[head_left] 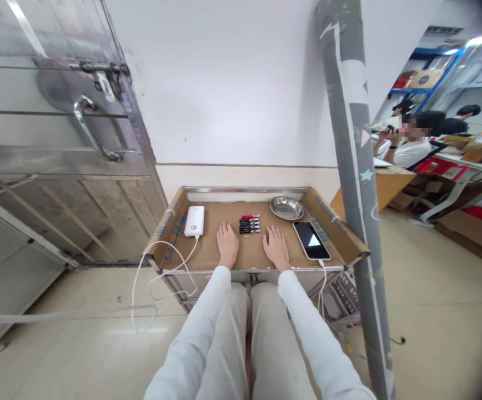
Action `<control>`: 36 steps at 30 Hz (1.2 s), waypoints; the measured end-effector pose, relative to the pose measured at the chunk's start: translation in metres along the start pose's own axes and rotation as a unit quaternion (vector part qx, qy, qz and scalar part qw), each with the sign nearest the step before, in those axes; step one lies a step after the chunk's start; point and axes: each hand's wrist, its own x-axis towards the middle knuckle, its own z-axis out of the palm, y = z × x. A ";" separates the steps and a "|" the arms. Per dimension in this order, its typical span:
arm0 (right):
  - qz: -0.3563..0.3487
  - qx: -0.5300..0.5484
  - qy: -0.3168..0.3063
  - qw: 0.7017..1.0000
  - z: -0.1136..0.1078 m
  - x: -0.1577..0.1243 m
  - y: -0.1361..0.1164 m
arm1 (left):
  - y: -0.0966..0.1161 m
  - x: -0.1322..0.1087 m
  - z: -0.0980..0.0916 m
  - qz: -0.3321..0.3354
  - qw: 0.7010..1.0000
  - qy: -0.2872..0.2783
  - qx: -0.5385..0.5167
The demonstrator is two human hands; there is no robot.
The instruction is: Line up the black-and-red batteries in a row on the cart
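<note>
Between my two hands, a red marker pen [250,216] and several black marker pens [249,225] lie side by side in a short stack of rows. My left hand [227,243] rests flat on the cardboard-lined tabletop [207,253], just left of the pens and apart from them. On their other side, my right hand [276,246] lies palm down with its fingers stretched and the thumb a little out. Neither hand holds anything. Behind my right hand sits a round, shallow metal dish [286,208].
A white power bank [194,220] with a cable lies at the left, a plugged-in phone [311,240] at the right. Raised cardboard sides [336,222] edge the table. A tall grey wrapped roll [355,139] leans beside it. People [416,144] sit at the far right.
</note>
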 end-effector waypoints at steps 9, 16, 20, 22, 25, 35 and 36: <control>-0.052 0.019 0.077 0.996 0.002 -0.003 0.002 | 0.004 -0.008 -0.017 0.102 0.991 -0.007 -0.082; -0.151 0.023 0.050 0.987 -0.017 -0.003 -0.010 | 0.002 -0.006 -0.009 0.221 0.950 -0.102 -0.196; -0.188 0.032 0.032 0.981 -0.017 0.006 -0.013 | 0.000 -0.003 -0.002 0.190 0.944 -0.110 -0.247; -0.194 0.044 0.030 0.980 -0.015 0.010 -0.013 | -0.002 -0.003 -0.001 0.176 0.945 -0.112 -0.252; -0.202 0.068 0.039 0.976 -0.012 0.016 -0.013 | -0.003 -0.003 -0.001 0.159 0.948 -0.115 -0.249; -0.216 0.179 0.023 0.960 -0.008 0.036 -0.002 | -0.006 0.001 -0.007 0.098 0.925 -0.078 -0.359; -0.209 0.188 0.018 0.960 -0.007 0.038 -0.001 | -0.006 0.004 -0.007 0.079 0.916 -0.067 -0.388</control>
